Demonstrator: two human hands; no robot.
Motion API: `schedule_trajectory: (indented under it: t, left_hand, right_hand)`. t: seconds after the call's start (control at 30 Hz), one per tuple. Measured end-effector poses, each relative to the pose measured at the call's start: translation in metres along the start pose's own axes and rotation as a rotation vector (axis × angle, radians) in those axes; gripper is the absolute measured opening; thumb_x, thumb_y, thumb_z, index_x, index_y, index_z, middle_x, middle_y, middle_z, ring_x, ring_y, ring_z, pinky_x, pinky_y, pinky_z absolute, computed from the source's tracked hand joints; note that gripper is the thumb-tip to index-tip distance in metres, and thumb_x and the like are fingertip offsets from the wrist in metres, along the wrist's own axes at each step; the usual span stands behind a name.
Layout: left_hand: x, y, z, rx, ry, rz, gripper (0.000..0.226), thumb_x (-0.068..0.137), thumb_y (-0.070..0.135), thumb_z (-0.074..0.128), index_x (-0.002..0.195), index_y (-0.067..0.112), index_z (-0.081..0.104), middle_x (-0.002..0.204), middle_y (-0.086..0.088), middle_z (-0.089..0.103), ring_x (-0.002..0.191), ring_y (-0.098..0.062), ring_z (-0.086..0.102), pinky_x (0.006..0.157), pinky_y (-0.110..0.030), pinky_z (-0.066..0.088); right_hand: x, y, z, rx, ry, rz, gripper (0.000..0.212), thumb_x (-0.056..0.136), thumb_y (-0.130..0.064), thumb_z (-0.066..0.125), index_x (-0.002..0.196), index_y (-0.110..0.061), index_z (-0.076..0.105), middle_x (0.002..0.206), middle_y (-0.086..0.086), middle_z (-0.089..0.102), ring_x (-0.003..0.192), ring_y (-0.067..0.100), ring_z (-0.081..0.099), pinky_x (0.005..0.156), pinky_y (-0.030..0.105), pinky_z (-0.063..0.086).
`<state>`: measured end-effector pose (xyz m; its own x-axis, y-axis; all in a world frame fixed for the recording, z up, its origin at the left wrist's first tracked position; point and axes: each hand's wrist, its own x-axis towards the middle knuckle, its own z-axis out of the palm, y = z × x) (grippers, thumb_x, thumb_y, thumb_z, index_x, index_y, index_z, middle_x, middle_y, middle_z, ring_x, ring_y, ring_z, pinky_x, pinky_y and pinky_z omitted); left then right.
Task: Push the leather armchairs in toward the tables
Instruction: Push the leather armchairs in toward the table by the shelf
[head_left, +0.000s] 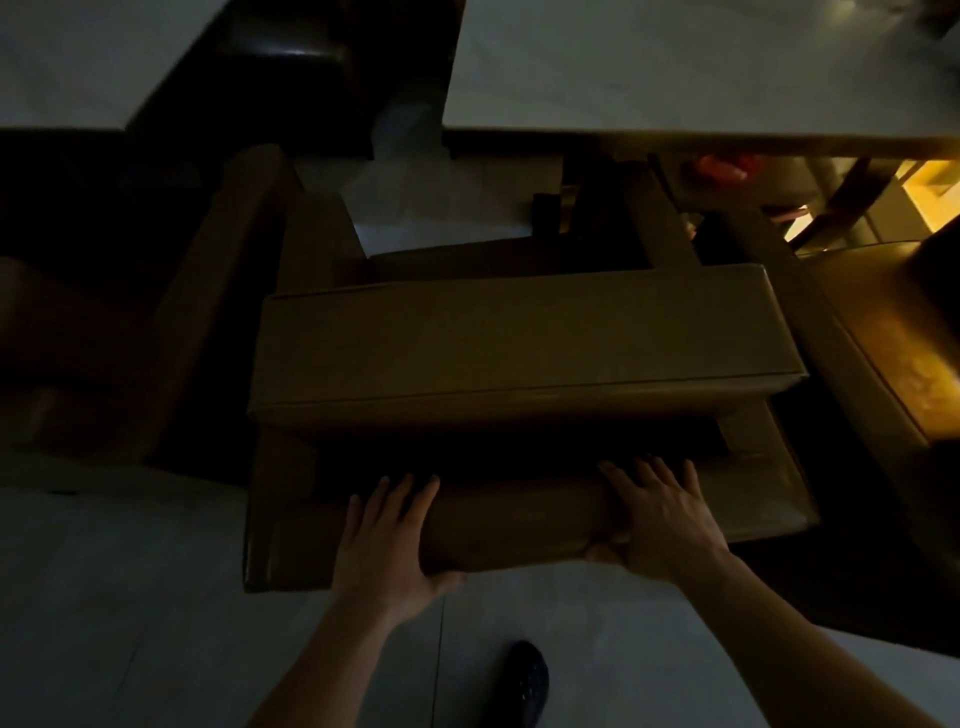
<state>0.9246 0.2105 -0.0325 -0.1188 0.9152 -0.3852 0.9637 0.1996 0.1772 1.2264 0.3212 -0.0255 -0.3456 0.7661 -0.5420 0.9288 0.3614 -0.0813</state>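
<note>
The room is dim. A brown leather armchair (524, 343) stands right in front of me, seen from behind and above, its seat end facing a pale table (701, 67) at the top right. My left hand (387, 535) and my right hand (662, 519) both grip the top edge of the chair's back rail, fingers over the top and thumbs underneath. The chair's front reaches under the table's near edge. A second pale table (78, 57) lies at the top left.
Another brown armchair (893, 374) stands close on the right, and a darker one (171, 312) on the left. A dark chair (291, 57) sits between the two tables. My dark shoe (524, 680) rests on the pale tiled floor (130, 597) behind the chair.
</note>
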Motion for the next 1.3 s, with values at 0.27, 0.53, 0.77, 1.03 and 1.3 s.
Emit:
schedule_trajectory:
  t: [0.27, 0.53, 0.77, 1.03, 1.3]
  left_hand:
    - [-0.041, -0.031, 0.013, -0.029, 0.006, 0.077, 0.099, 0.080, 0.075, 0.051, 0.151, 0.045, -0.011, 0.164, 0.009, -0.004, 0.148, -0.020, -0.017, 0.120, -0.049, -0.008]
    - [-0.044, -0.050, 0.022, -0.075, 0.011, 0.140, 0.098, 0.081, 0.076, 0.048, 0.148, 0.045, -0.017, 0.164, 0.010, -0.011, 0.146, -0.021, -0.024, 0.118, -0.047, -0.015]
    - [-0.016, -0.050, 0.017, -0.091, 0.060, 0.145, 0.100, 0.078, 0.078, 0.049, 0.150, 0.045, -0.013, 0.164, 0.010, -0.007, 0.147, -0.020, -0.021, 0.118, -0.045, -0.016]
    - [0.060, -0.049, -0.013, -0.077, 0.088, 0.127, 0.100, 0.079, 0.074, 0.054, 0.153, 0.042, -0.006, 0.164, 0.009, -0.004, 0.148, -0.021, -0.019, 0.119, -0.047, -0.012]
    - [0.113, -0.048, -0.041, -0.040, 0.038, 0.089, 0.102, 0.078, 0.076, 0.054, 0.152, 0.043, -0.007, 0.165, 0.008, -0.005, 0.148, -0.020, -0.019, 0.119, -0.048, -0.014]
  right_hand:
    - [-0.044, -0.042, 0.031, -0.030, -0.068, 0.090, 0.130, 0.045, -0.107, 0.014, 0.154, -0.039, -0.007, 0.164, 0.002, 0.010, 0.150, 0.031, 0.006, 0.119, 0.060, 0.006]
    - [-0.036, -0.060, 0.021, -0.065, -0.224, 0.119, 0.145, 0.023, -0.106, 0.007, 0.153, -0.042, -0.010, 0.163, 0.004, 0.009, 0.149, 0.034, 0.008, 0.116, 0.064, 0.014]
    - [-0.012, -0.056, 0.003, 0.005, -0.223, 0.114, 0.146, 0.025, -0.108, 0.016, 0.153, -0.043, -0.010, 0.165, 0.004, 0.004, 0.150, 0.037, -0.004, 0.116, 0.067, 0.008]
    - [0.052, -0.038, -0.029, 0.009, -0.124, 0.092, 0.146, 0.026, -0.109, 0.011, 0.151, -0.040, -0.020, 0.165, 0.006, -0.003, 0.149, 0.037, -0.011, 0.115, 0.068, 0.005]
    - [0.096, -0.033, -0.060, 0.024, -0.087, 0.115, 0.150, 0.022, -0.107, 0.003, 0.152, -0.037, -0.018, 0.165, 0.010, 0.002, 0.149, 0.037, -0.013, 0.115, 0.068, 0.000]
